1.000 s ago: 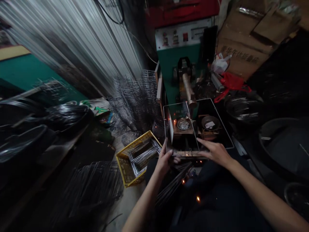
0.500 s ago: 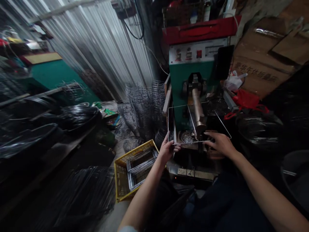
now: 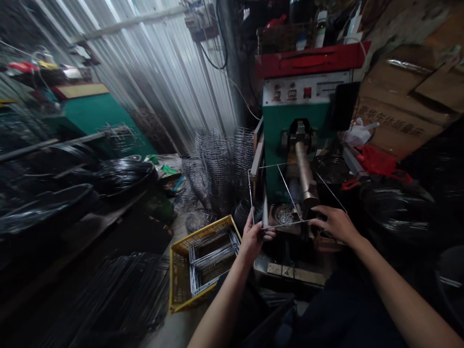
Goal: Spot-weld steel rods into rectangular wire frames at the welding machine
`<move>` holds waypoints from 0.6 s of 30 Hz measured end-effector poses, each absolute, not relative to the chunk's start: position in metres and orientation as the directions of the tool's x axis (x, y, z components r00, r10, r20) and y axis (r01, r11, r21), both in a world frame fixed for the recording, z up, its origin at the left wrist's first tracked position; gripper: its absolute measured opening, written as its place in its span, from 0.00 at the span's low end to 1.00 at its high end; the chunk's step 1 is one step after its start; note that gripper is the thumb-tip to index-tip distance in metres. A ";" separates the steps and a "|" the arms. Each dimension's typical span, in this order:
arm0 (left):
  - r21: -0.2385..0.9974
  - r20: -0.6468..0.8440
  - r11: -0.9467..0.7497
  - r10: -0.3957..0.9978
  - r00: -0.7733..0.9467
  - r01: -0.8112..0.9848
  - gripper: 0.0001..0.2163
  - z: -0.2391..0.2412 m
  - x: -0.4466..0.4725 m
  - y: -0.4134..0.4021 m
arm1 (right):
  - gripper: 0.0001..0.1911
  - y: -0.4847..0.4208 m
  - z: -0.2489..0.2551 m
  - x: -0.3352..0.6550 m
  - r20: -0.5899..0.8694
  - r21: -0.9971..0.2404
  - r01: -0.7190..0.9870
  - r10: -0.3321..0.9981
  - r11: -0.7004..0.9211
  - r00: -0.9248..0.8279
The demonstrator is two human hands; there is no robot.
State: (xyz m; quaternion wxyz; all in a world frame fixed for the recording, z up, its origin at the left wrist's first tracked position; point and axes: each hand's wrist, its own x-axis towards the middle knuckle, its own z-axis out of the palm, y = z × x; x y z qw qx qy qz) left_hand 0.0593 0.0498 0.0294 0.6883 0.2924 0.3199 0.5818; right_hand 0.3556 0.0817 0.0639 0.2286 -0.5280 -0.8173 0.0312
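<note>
A thin rectangular wire frame with one crossbar (image 3: 289, 191) is held level in front of a green machine (image 3: 277, 125) that looks like a spot welder. My left hand (image 3: 255, 238) is closed round the frame's near left corner. Pinched at the near side, right of the crossbar's end, are the fingers of my right hand (image 3: 335, 225). The machine's thick metal arm (image 3: 305, 166) comes down just beside the crossbar; whether its tip touches the wire I cannot tell. Below the near wire sits a small round dish (image 3: 276, 215) of small shiny metal pieces.
On the floor at left stands a yellow crate (image 3: 174, 280) with similar wire frames stacked inside. Tall stacks of wire baskets (image 3: 215, 164) rise behind it. Cardboard boxes (image 3: 391, 113) and a red bag (image 3: 380, 162) are at right. Bundles of dark wire (image 3: 123, 174) lie at left.
The camera view has shifted a little, so the machine appears lower and further right. The wire frame has slid slightly left relative to the machine. Both hands keep hold of it.
</note>
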 end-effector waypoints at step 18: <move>0.766 -0.136 0.142 0.989 0.058 -0.626 0.44 0.030 0.070 0.046 | 0.22 0.091 0.058 0.358 0.373 -0.368 0.822 0.879 0.434 -0.298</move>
